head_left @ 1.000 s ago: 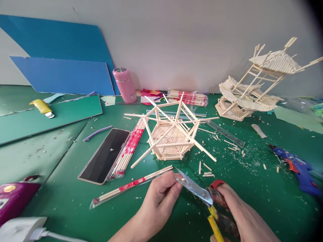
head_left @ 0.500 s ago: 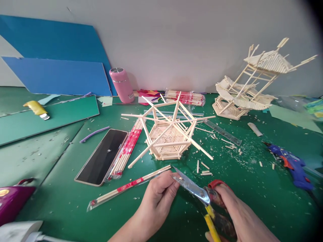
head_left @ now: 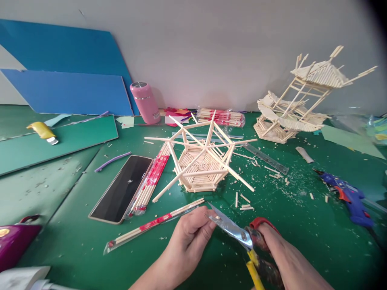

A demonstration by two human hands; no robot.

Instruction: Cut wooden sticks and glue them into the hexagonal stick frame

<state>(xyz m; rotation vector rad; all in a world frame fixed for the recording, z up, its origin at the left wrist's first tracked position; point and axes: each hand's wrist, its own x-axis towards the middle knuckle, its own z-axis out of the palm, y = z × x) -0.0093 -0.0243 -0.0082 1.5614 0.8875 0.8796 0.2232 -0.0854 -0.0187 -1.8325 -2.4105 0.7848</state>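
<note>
My right hand [head_left: 279, 251] grips the handles of a pair of scissors [head_left: 231, 229], whose blades point up and left. Pinched fingertips of my left hand [head_left: 192, 237] hold a small piece of wooden stick [head_left: 216, 218] at the blades; most of the piece is hidden. Just beyond my hands stands an octagon-like stick frame [head_left: 201, 171] with a woven-looking floor of sticks and longer sticks jutting outward on top. An opened clear-and-red packet of chopsticks [head_left: 154, 223] lies left of my left hand.
A phone [head_left: 121, 189] and a fuller chopstick packet [head_left: 152, 177] lie to the left. On the right are a blue glue gun [head_left: 347, 197], a ruler [head_left: 266, 158] and a stick pagoda model [head_left: 299, 100]. A pink flask [head_left: 145, 102] stands by the wall.
The scissors and both hands have barely shifted; the blades look slightly closer together around the stick piece. The rest of the scene stays the same apart from a slight camera shift.
</note>
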